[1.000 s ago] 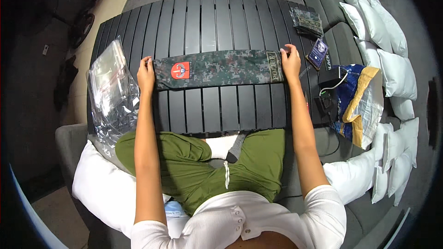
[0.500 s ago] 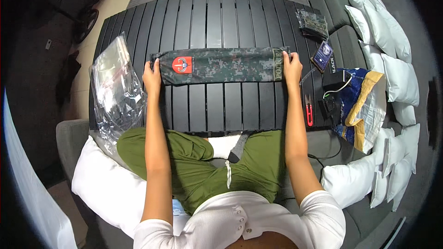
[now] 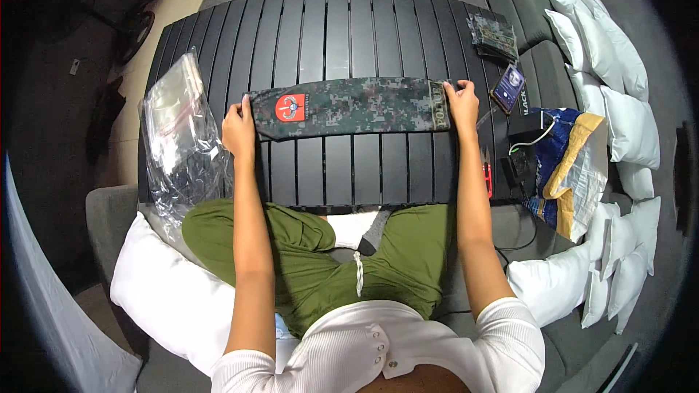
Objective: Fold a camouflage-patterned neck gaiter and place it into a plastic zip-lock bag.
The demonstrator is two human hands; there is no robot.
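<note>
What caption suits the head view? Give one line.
Both hands, left and right, press the ends of a camouflage sleeve on a slatted table.

Camouflage sleeve [image 3: 349,107]: matt woven cloth. Slatted table [image 3: 349,36]: dark, matt, probably plastic or painted wood. Clear bags [image 3: 178,138]: glossy, crinkled plastic film. Pillows [image 3: 611,65]: white cloth.

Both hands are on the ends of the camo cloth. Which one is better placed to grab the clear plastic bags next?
Left. The left hand rests on the camo cloth's left end, right beside the clear plastic bags at the table's left edge. The right hand would probably have to cross the whole cloth.
</note>
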